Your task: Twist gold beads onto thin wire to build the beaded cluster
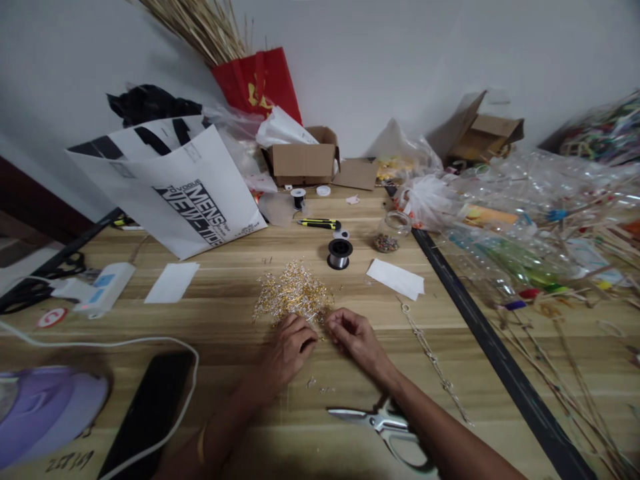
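Observation:
A loose heap of tiny gold and silver metal pieces lies on the wooden table. At its near edge is my left hand, fingers curled and thumb against them; whatever they pinch is too small to name. Just to its right, my right hand is closed in a pinch beside the heap, and its fingertips hide anything held. A few small pieces lie apart, below my hands. Scissors with pale handles rest partly under my right forearm.
Behind the heap stand a spool of wire, a yellow-black utility knife and a glass jar. White papers, a knotted cord, a phone with a cable, a bag and plastic bottles surround the work area.

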Demonstrator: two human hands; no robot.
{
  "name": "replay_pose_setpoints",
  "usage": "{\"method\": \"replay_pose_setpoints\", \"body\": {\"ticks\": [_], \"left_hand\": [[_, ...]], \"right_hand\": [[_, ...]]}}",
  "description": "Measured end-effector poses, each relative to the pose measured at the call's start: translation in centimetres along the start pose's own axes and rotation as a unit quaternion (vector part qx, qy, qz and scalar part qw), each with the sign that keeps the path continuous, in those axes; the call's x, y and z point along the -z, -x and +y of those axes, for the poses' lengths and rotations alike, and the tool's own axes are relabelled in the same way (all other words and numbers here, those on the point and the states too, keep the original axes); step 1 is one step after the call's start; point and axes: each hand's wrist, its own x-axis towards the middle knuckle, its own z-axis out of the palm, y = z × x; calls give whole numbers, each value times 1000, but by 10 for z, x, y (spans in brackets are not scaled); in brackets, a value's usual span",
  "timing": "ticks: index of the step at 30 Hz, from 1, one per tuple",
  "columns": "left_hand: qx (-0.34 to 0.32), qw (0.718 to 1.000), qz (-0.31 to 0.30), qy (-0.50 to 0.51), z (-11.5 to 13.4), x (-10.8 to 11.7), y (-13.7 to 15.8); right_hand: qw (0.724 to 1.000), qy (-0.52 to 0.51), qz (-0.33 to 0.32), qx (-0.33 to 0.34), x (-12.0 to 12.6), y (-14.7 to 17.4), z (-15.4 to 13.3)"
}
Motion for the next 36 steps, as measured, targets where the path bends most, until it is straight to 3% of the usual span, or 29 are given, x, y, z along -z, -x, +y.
{"method": "replay_pose_setpoints", "body": {"ticks": [12,19,26,36], "left_hand": [[-2,1000,0,4,-4,0,0],[66,994,82,42,-2,1,-3],[17,996,44,76,-2,0,-3],[12,995,71,71,-5,-1,-2]], "right_hand": [[994,101,20,34,3,1,2],[983,157,-24,93,2,3,1],[968,207,-47,131,0,4,-2],[933,281,-61,215,-2,6,5]]}}
